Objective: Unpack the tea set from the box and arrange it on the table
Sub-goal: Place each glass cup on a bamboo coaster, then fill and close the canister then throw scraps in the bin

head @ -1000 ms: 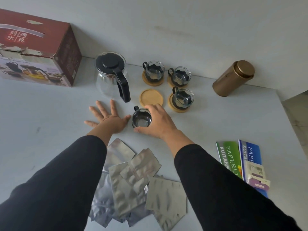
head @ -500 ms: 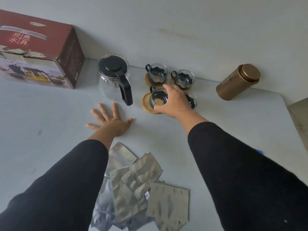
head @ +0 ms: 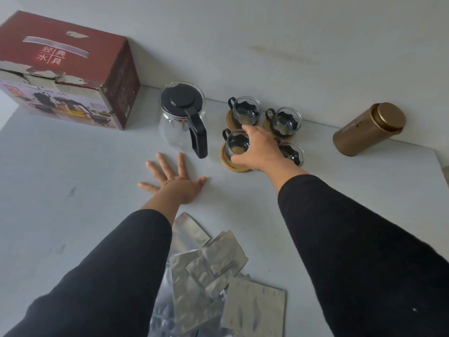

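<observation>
Resting on the round wooden coaster (head: 235, 164) at the near left of the cup group, a glass cup (head: 237, 145) with a black handle is gripped by the right hand (head: 260, 152), thumb on the near side of the rim and fingers curled over the far side.

Item, left hand (head: 176, 184): laid flat on the table (head: 73, 190), palm down, fingers straight and spread, holding nothing; positioned just in front of the teapot.

Item, glass teapot (head: 181, 117): upright, black lid on, black handle turned toward the viewer; placed to the left of the cups, near the wall.

Item, second cup (head: 245, 113): seated on a wooden coaster, directly behind the held cup.

Item, third cup (head: 284, 120): seated on a coaster, to the right of the second.

Item, fourth cup (head: 292, 153): partly hidden behind the right hand and wrist; its base cannot be made out.

Item, red cardboard box (head: 70, 69): placed at the far left of the table against the wall, top edge torn, a picture of the tea set printed on its front.

Item, bronze-coloured canister (head: 369, 128): lidded, placed at the far right by the wall, well apart from the cups.

Item, silver foil pouches (head: 209, 276): heaped loosely at the near edge, between the two black sleeves.
</observation>
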Demonstrator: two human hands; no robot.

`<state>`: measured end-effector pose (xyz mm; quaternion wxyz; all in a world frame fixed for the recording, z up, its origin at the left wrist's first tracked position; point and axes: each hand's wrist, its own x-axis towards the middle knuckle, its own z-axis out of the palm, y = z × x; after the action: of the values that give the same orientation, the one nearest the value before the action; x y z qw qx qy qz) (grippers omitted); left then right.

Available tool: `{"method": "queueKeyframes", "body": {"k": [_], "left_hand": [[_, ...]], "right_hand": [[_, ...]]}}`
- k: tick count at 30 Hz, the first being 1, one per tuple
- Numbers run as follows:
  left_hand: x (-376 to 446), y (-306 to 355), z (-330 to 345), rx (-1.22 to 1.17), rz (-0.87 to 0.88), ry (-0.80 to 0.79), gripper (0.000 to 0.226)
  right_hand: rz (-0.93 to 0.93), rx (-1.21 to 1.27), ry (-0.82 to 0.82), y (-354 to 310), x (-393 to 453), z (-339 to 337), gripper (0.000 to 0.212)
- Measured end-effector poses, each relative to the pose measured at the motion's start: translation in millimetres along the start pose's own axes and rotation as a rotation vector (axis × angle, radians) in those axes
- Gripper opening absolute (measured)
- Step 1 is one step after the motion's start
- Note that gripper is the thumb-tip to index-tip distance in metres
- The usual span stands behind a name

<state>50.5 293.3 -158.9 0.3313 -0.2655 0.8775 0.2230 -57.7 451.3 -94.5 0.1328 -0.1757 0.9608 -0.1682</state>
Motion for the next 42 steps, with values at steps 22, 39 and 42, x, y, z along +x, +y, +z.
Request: {"method": "queueKeyframes", "body": {"k": [22, 39, 42], "left_hand": [[8.1, -2.8, 7.7, -0.007, 0.007, 0.082, 0.091], [-99.9, 83.8, 51.9, -0.331, 0.710, 0.707, 0.023], [-101.0, 127.5, 52.1, -0.281, 0.841, 0.687, 0.020]], "right_hand": [[-0.041, 0.047, 0.178, 6.0, -27.3, -6.4, 0.075], [0.213, 0.040, 0.346, 62.2, -107.8, -87.2, 0.066], [0.244, 0.032, 0.383, 86.7, -109.6, -107.5, 0.062]]}}
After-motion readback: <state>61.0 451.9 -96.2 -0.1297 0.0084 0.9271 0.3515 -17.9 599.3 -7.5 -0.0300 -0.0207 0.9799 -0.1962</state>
